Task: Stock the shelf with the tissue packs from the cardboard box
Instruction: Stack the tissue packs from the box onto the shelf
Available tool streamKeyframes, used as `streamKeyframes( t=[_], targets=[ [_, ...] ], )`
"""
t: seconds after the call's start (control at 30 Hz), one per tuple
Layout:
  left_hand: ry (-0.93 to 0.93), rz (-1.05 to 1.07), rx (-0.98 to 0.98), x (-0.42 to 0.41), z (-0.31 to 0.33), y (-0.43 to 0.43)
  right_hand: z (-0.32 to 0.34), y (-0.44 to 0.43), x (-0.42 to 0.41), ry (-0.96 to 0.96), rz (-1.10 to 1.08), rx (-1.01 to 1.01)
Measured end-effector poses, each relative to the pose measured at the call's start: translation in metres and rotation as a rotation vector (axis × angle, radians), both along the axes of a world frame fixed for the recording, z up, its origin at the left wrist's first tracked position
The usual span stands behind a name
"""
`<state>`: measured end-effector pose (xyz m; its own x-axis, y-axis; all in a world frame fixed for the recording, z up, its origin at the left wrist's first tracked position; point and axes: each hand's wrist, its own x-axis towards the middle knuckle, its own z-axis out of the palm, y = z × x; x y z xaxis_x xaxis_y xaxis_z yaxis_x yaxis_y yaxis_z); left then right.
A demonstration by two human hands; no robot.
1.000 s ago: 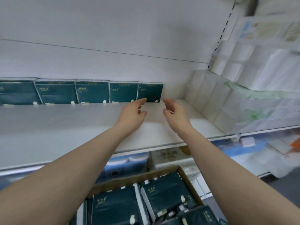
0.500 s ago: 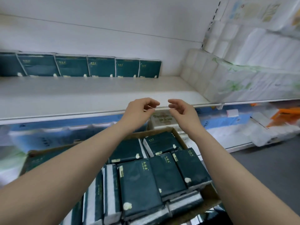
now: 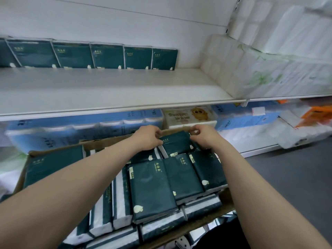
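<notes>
The left hand (image 3: pixel 147 139) and right hand (image 3: pixel 204 136) curl fingers (image 3: pixel 156 133) round opposite ends of a pack (image 3: pixel 177 143) lying nine-to-three in the box (image 3: pixel 107 141), with the shelf (image 3: pixel 107 90) at twelve.

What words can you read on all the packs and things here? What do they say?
No text here is clear enough to quote.
green tissue packs: gold characters, too blurred to read.
white owl pack: brown lettering, too blurred to read.
blue packs: dark print, too blurred to read.
small white tag: too small to read.
</notes>
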<state>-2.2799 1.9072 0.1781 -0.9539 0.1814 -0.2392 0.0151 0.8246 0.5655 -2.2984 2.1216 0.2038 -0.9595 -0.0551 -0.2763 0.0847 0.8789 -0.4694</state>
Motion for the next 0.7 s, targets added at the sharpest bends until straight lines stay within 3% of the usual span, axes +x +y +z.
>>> streamKeyframes(
  t=[0.17,0.37,0.53,0.7],
  targets=[
    [-0.022,0.004,-0.032,-0.002,0.001,0.008,-0.008,-0.005,-0.001,-0.061,0.014,0.041],
    [-0.077,0.097,0.208,-0.002,0.002,0.008,-0.004,-0.006,-0.002,-0.006,-0.051,-0.055],
    [-0.046,0.172,0.419,0.004,0.01,0.007,0.0,-0.003,-0.001,-0.038,-0.245,-0.363],
    [0.12,0.126,0.398,0.009,0.029,0.008,0.011,-0.001,0.002,-0.026,-0.338,-0.582]
  ],
)
